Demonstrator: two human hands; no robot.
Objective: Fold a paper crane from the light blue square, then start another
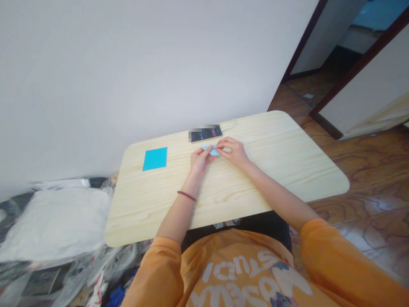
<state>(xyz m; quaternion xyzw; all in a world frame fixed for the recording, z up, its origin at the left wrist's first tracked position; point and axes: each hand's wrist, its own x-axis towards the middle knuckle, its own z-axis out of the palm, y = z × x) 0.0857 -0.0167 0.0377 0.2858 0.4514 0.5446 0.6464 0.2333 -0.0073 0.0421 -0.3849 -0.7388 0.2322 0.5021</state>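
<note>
Together, the left hand (198, 162) and the right hand (236, 153) pinch a small, folded light-blue paper piece (214, 152) between thumbs and fingers, over the pale, rounded-corner wood-grain table (287, 149). Just beyond it lies a dark-screened rectangular phone (206, 134) with a thin white cable (229, 128); leftward, apart, lies a flat bright-blue paper square (155, 158).

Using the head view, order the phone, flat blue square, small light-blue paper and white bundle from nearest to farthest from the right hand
From the right hand:
1. Small light-blue paper, touching it, on its left.
2. Phone, just beyond the paper.
3. Flat blue square, left on the table.
4. White bundle, left of the table.
</note>
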